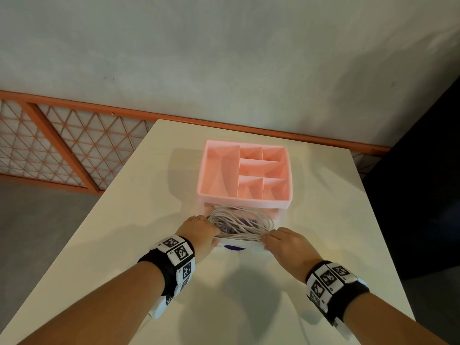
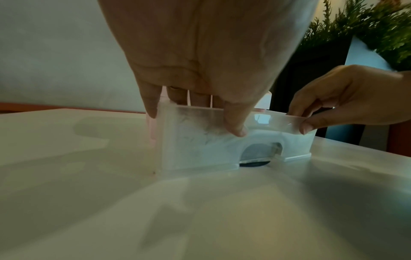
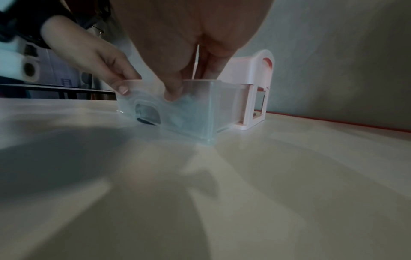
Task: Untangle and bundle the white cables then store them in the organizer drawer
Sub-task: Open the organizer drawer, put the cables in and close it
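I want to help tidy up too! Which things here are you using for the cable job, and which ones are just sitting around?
For the job:
- bundle of coiled white cables
- clear plastic pull-out drawer, pulled open
- pink plastic organizer with compartments on top
- left hand and right hand, both on the drawer's front rim

Just there:
- white table
- orange lattice railing
- green fern-like plant

Your organizer (image 1: 245, 170) sits mid-table (image 1: 124, 245), its drawer (image 2: 200, 149) pulled toward you.
The cables (image 1: 240, 221) lie in the drawer; your left hand (image 1: 199, 235) and right hand (image 1: 288, 245) flank its front.
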